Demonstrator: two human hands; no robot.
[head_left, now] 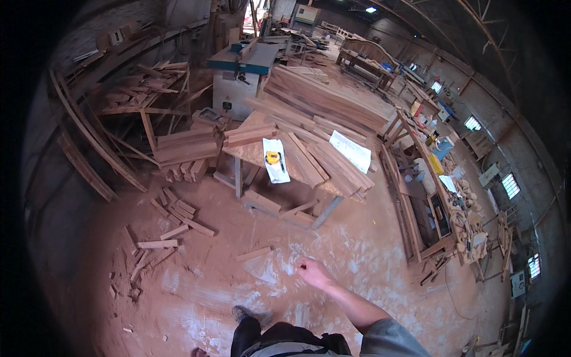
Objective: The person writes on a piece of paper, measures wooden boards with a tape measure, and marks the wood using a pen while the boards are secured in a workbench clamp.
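Observation:
My right hand (311, 272) swings out in front of me over the sawdust-covered floor, fingers loosely curled, holding nothing. My left hand is not in view. Below it I see my dark trousers and one shoe (244, 313). Ahead stands a wooden table (253, 156) stacked with planks (315, 157). On it lie a white sheet with a yellow tape measure (273, 157) and a second white paper (351, 150). A short loose board (253, 254) lies on the floor just left of my hand.
Offcuts (175, 211) litter the floor at left. Curved wooden pieces and plank stacks (137, 95) lean by the left wall. A teal-topped machine (244, 65) stands behind the table. A long workbench frame (425, 196) with tools runs along the right.

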